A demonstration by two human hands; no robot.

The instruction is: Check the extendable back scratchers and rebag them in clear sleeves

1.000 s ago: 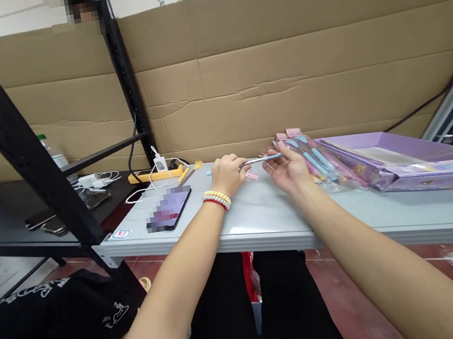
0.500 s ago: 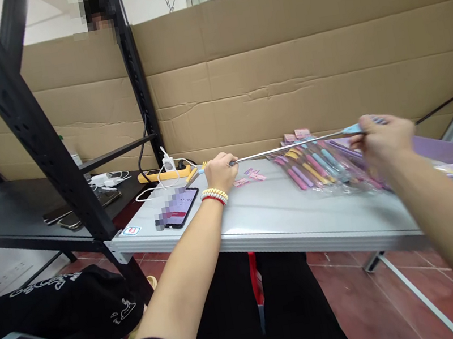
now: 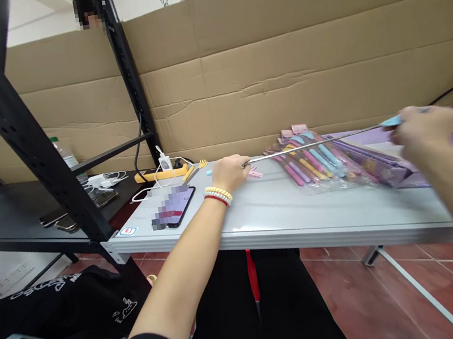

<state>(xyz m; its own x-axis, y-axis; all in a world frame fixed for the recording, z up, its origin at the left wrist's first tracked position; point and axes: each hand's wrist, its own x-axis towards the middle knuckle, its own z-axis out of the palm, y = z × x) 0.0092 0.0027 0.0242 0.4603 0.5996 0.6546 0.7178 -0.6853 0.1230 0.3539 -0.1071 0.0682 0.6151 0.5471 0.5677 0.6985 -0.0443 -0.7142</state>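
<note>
A thin metal telescopic rod (image 3: 313, 146) with a light blue handle (image 3: 391, 121) is stretched between my hands above the table. My left hand (image 3: 230, 173) is closed around its left end, and a small light blue tip (image 3: 209, 173) shows past the fist. My right hand (image 3: 426, 129), slightly blurred, grips the handle on the right. Below the rod lie plastic-bagged sticks with pink, purple, yellow and blue handles (image 3: 315, 161). Beside my left fist are pink paper labels (image 3: 255, 173) and a yellow fork-shaped head (image 3: 202, 163).
A phone (image 3: 183, 206) lies on the white table (image 3: 286, 217), near a yellow power strip (image 3: 158, 174) with white cables. A purple box (image 3: 384, 164) stands at right. Black shelf posts (image 3: 16, 122) rise at left. Cardboard (image 3: 297, 49) walls the back. Behind it, a person's head shows.
My right hand has moved right with the blue handle, and more of the metal rod shows between my hands. My left fist has shifted slightly right, away from the yellow fork-shaped head.
</note>
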